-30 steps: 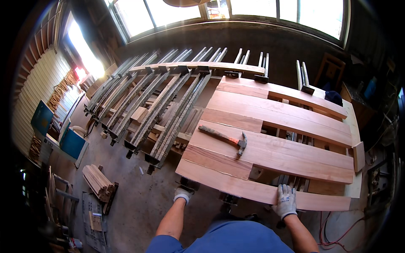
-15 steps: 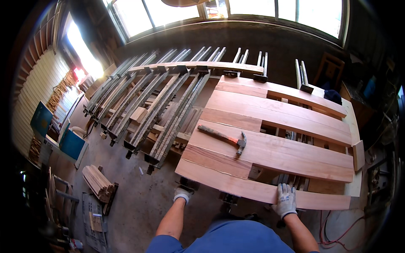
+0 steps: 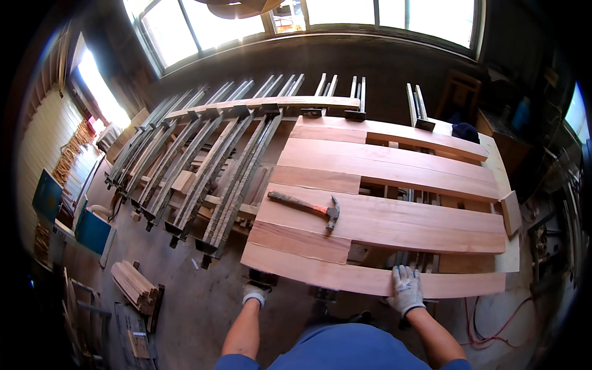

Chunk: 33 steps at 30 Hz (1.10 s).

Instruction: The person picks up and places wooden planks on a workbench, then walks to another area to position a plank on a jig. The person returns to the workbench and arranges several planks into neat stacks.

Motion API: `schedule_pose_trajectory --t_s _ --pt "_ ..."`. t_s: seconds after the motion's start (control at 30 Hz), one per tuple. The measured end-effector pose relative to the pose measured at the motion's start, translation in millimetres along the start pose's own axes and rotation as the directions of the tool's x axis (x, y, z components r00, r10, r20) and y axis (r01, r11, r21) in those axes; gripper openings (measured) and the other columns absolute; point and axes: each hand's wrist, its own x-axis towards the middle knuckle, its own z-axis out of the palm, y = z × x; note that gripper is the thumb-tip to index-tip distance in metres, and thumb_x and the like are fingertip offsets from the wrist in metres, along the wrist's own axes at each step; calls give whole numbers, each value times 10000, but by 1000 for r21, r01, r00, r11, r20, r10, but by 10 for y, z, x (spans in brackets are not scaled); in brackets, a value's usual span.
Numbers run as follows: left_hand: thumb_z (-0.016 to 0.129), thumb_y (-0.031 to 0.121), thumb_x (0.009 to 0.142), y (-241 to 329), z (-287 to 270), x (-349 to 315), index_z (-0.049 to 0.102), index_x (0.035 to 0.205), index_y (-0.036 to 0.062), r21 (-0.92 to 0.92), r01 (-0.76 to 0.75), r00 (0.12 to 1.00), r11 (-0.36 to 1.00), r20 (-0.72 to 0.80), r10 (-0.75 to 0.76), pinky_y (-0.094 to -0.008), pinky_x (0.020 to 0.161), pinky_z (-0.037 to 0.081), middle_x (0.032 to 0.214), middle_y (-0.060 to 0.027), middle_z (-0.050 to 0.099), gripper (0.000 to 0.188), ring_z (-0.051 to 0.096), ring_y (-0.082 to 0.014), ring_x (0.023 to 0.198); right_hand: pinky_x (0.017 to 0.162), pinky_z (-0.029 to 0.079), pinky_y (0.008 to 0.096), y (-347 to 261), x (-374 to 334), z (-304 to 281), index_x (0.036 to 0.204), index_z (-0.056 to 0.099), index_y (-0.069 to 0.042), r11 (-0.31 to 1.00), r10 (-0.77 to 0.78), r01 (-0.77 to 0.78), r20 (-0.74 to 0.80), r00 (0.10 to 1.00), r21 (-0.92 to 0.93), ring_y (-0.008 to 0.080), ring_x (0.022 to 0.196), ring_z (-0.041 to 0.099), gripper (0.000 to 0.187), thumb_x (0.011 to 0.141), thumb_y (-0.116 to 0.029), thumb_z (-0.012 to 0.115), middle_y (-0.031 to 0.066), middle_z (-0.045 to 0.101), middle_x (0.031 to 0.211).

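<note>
A wooden panel frame of pale reddish boards lies across bar clamps in front of me, with gaps between several boards. My right hand (image 3: 407,290), in a whitish work glove, is closed over the nearest board (image 3: 339,277), its fingers across the top. At the panel's near left corner, my gloved left hand (image 3: 255,293) is closed at the dark end of a clamp (image 3: 262,279); its fingertips are hidden. A claw hammer (image 3: 308,207) with a worn, partly orange handle rests on the boards at the left, apart from both hands. Pale glue-like lines show along some left joints.
Several metal bar clamps (image 3: 231,185) stand in a row at the left, a long wooden strip (image 3: 265,103) across them. A bundle of wood strips (image 3: 134,285) sits on the floor. A small block (image 3: 510,213) stands at the panel's right end; a red cable (image 3: 502,332) lies beyond.
My view has turned a little to the right, so the scene sits farther left. Both hands keep their places at the panel, and the hammer has not moved on it.
</note>
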Motion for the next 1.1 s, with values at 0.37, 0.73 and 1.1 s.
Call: schedule_pose_trajectory --t_s 0.37,0.73,1.1 --pt "813 468 685 1 -49 -67 745 1134 143 -24 -13 999 1000 -33 13 -424 898 576 1179 -165 719 558 690 -350 1086 1200 254 543 -35 -16 -86 1479 422 -36 1000 8 -8 12 1000 12 337 1394 396 932 721 -416 807 161 463 1445" --pt "845 450 681 -5 -63 -55 741 1142 129 -52 29 1000 998 6 -29 -416 900 574 1175 -159 724 571 689 -343 1093 1210 241 544 -39 4 -76 1476 413 -19 1000 1 -1 27 1000 5 355 1404 397 1018 672 -471 846 184 460 1473" --pt "811 486 710 -26 -25 -33 744 1136 133 -26 24 1000 999 5 -24 -424 903 573 1178 -157 723 558 688 -346 1093 1205 243 542 -44 0 -90 1481 415 -39 1000 10 -10 34 999 5 336 1414 383 948 715 -429 815 166 451 1475"
